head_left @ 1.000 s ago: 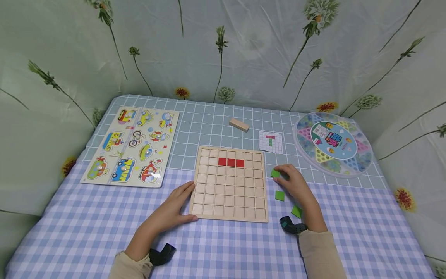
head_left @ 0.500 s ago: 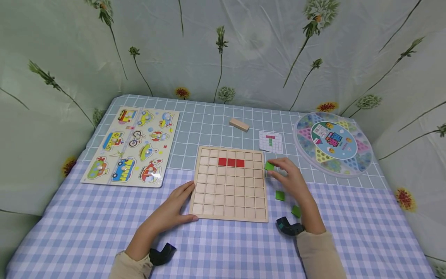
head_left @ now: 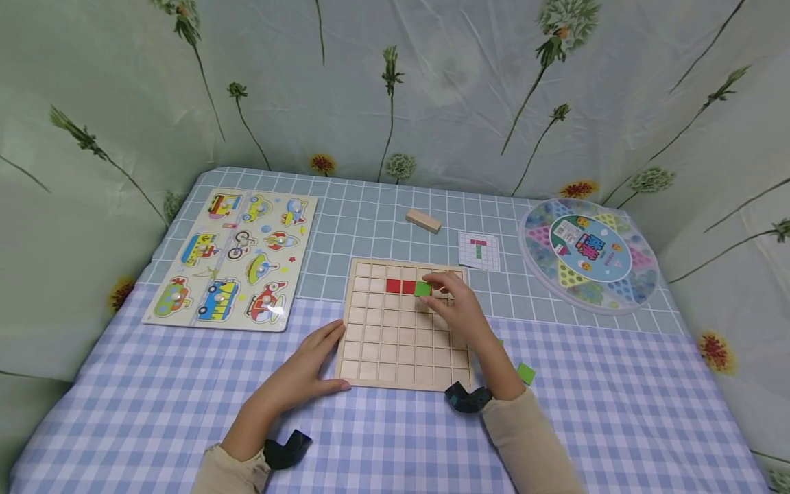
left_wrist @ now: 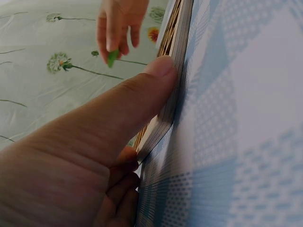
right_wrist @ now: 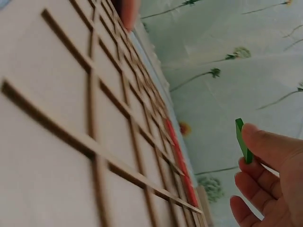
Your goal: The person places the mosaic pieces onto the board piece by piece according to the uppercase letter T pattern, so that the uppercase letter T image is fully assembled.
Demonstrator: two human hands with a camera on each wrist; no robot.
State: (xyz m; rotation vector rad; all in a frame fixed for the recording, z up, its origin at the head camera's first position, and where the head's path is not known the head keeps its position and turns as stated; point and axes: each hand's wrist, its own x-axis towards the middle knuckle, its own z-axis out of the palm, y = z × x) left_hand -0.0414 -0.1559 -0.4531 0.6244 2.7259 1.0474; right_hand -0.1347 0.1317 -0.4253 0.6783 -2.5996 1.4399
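In the head view my right hand [head_left: 459, 312] is over the upper part of a wooden grid board [head_left: 379, 336], pinching a green square tile [head_left: 422, 289] between thumb and fingertips. The right wrist view shows this green tile [right_wrist: 243, 141] edge-on, held clear of the board. Red tiles [head_left: 393, 286] lie in a row in the board's cells; the green tile hides the right end of that row. My left hand [head_left: 302, 374] rests against the board's lower left corner, fingers along the left side. Its thumb [left_wrist: 159, 67] touches the board's front edge.
A green tile [head_left: 525, 374] lies right of the board; another is mostly hidden by the right forearm. Behind are a pattern card [head_left: 487, 257] and a wooden block [head_left: 423, 220]. A vehicle puzzle [head_left: 237, 261] lies left, a round game box [head_left: 592, 254] right.
My right hand has picked up the green tile from the cloth beside the board and carried it left over the red row. My left hand has stayed at the corner.
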